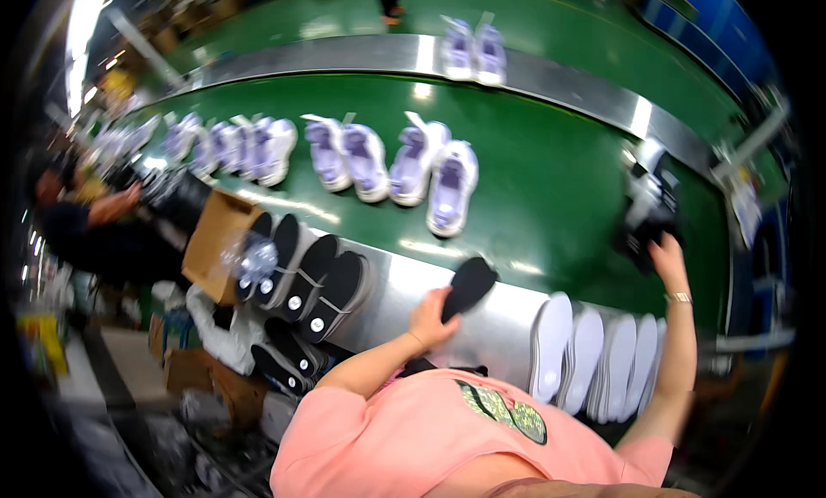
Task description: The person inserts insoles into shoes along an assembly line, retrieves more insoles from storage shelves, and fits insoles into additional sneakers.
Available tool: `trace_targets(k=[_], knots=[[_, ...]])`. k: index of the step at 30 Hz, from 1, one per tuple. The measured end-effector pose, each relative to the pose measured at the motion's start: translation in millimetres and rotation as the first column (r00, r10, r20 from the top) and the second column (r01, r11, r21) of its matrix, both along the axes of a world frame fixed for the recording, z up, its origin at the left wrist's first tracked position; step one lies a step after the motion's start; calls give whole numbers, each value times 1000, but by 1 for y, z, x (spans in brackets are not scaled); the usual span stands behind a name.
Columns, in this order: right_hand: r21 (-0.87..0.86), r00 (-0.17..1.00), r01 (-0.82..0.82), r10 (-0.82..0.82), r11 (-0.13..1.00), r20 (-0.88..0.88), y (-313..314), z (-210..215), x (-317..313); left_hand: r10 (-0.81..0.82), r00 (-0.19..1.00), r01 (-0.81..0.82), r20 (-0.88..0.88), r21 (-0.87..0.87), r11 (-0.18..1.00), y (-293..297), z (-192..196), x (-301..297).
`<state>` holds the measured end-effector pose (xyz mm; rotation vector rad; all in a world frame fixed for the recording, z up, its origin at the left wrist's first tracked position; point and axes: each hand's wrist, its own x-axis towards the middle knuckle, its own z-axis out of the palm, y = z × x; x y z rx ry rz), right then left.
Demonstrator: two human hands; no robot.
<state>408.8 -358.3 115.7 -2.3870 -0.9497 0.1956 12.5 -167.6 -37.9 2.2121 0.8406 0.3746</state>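
Note:
My left hand [436, 319] is closed around the edge of a black insole [470, 284], held over the metal edge of the green belt. At the belt's right end, my right hand [667, 255] grips the near end of a dark shoe [638, 240]. That shoe is blurred, and pale parts show at its far end. On the belt ahead stand white and lavender shoes, the nearest being a single shoe [452, 188] with another [415, 160] beside it. Stacks of white insoles [551, 347] lie between my arms. Bundled black insoles [337, 296] lie to my left.
An open cardboard box [212, 240] with clear plastic stands at left, by the black insole bundles. Farther left, another person [95, 218] works at the belt. One more shoe pair [475, 52] rests on the far metal rail [361, 57]. More shoes line the belt leftward.

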Motion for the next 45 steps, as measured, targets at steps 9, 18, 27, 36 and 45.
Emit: trace_targets(k=[9, 18, 27, 36, 45], knots=[[-397, 986, -126, 158, 909, 49, 96, -36, -228, 440, 731, -60, 522, -593, 803, 39, 81, 6], [-202, 970, -241, 242, 949, -19, 100, -35, -310, 219, 884, 177, 413, -729, 661, 30, 78, -34], [482, 709, 153, 243, 863, -662, 71, -42, -314, -210, 815, 561, 540, -644, 521, 20, 101, -23], [593, 666, 359, 247, 721, -704, 64, -41, -280, 124, 990, -141, -74, -313, 939, 75, 30, -60], [349, 938, 32, 93, 937, -335, 80, -7, -329, 34, 913, 39, 407, -169, 985, 44, 91, -54]])
